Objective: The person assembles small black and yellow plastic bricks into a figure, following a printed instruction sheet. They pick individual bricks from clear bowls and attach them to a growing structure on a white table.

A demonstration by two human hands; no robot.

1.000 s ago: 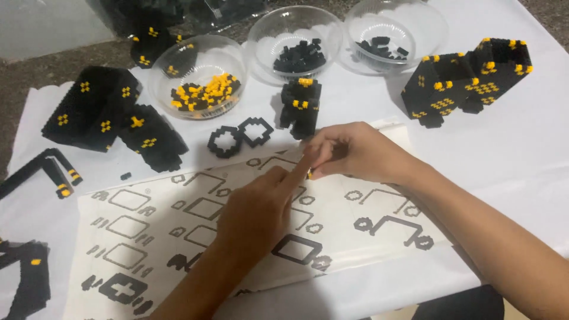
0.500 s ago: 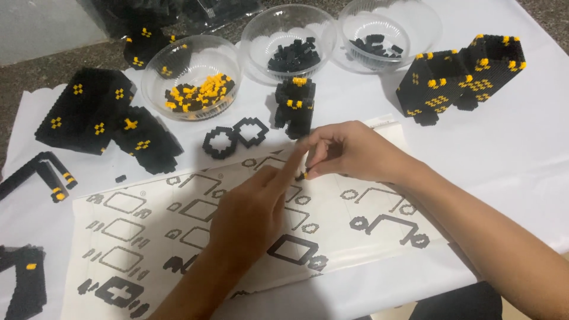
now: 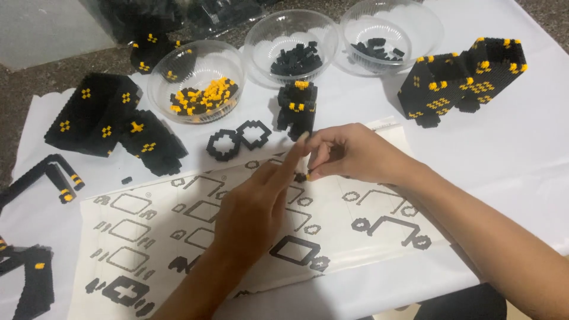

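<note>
My right hand (image 3: 349, 154) pinches a tiny black and yellow brick piece (image 3: 301, 176) just above the printed instruction sheet (image 3: 178, 237). My left hand (image 3: 255, 210) lies over the middle of the sheet, index finger stretched out and touching the right hand's fingertips beside that piece. A small black block figure with yellow studs (image 3: 298, 106) stands just beyond the fingers. Two flat black brick rings (image 3: 237, 139) lie to its left.
Three clear bowls stand at the back: one with black and yellow bricks (image 3: 198, 98), two with black bricks (image 3: 293, 56) (image 3: 379, 47). Large black builds with yellow dots sit at left (image 3: 112, 121) and right (image 3: 462, 80). Black strips (image 3: 50, 175) lie at the left edge.
Both hands have held nearly still over the sheet. The left index finger has stretched further up against the right fingertips. The view has shifted slightly.
</note>
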